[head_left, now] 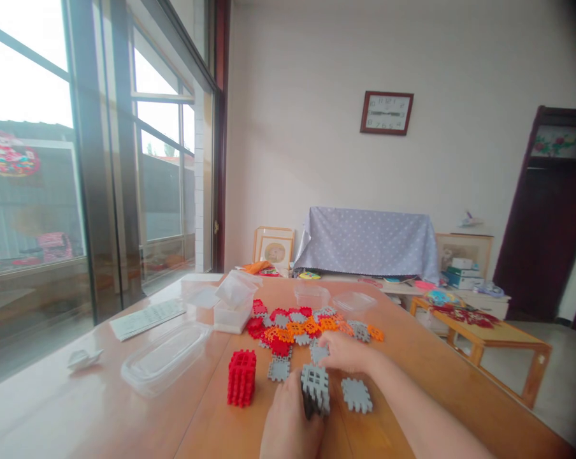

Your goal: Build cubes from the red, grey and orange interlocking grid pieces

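My left hand [287,411] is closed around the side of a stack of grey interlocking plastic tiles [315,381], held upright near the table's front; the stack's near side is dark. Beyond it, my right hand [346,352] has its fingers closed on the edge of a single grey tile [318,352] beside the loose pile. A red tile stack [241,377] stands left of my left hand. One grey tile [357,395] lies flat to the right of the grey stack, and another grey tile [279,368] lies behind my left hand.
Red, orange and grey tiles [295,328] lie spread across the middle of the wooden table [192,408]. Clear plastic lids [166,357] and containers [233,315] stand at left and back. A printed sheet [147,319] and a crumpled wrapper [84,360] are by the left edge.
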Tool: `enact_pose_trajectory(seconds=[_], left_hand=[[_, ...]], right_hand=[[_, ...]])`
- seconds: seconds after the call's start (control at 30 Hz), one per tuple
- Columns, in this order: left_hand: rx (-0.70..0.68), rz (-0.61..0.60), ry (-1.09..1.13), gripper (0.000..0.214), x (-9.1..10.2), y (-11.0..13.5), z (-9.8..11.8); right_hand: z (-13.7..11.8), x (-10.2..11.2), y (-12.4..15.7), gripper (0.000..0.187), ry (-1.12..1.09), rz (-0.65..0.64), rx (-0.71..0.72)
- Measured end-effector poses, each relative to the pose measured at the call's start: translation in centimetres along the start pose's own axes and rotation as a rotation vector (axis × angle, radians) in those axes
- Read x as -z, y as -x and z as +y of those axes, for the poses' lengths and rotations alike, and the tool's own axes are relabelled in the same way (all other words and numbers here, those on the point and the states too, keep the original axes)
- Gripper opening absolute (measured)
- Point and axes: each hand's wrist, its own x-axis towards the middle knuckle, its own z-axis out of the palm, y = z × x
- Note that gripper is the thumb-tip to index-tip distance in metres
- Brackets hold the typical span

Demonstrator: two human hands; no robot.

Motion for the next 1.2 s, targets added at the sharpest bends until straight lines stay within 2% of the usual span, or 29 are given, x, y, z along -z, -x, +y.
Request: enact_pose_trajectory(seconds=[0.13,0.3,0.5,0.67,0.8,0.9,1.03,1.2], left_hand=[[-0.011,0.024,-0.007,0.063,-0.5,0.1,-0.5],[-0.032,0.009,-0.019,0.06,0.1,0.4,0.2],[0.006,-0.027,-0.036,0.065,0.9,0.7,1.2],[-0.033,-0.011,-0.059,0.064,0.8,0.7,0.8],[-0.063,0.012,-0.064,0.067,0.3,0.5,0.2],[-0.092,0.036,-0.07,0.069,-0.2,0.3,-0.3],[-0.119,0.049,-0.082,0.072,-0.6,0.3,-0.8],[-0.111,0.057,-0.056,0.075,-0.7,0.3,-1.0]], right_hand=[[0.3,2.2,2.9,0.053,-0.033,0.041,-0.044],[0.6,4.1,7.0,0.045,-0.062,0.016,-0.063],[0.7,3.4,9.5,0.043,-0.065,-0.075,-0.076],[0.8,2.6,10.1,0.049,-0.008,-0.071,-0.118],[0.6,3.2,10.7,0.057,-0.018,-0.07,-0.139],[0.5,3.8,11.0,0.049,-0.035,-0.009,-0.124],[0.4,3.3,11.0,0.036,-0.103,0.175,-0.105],[-1.8,0.5,12.0,0.048,-0.39,0.44,-0.148]])
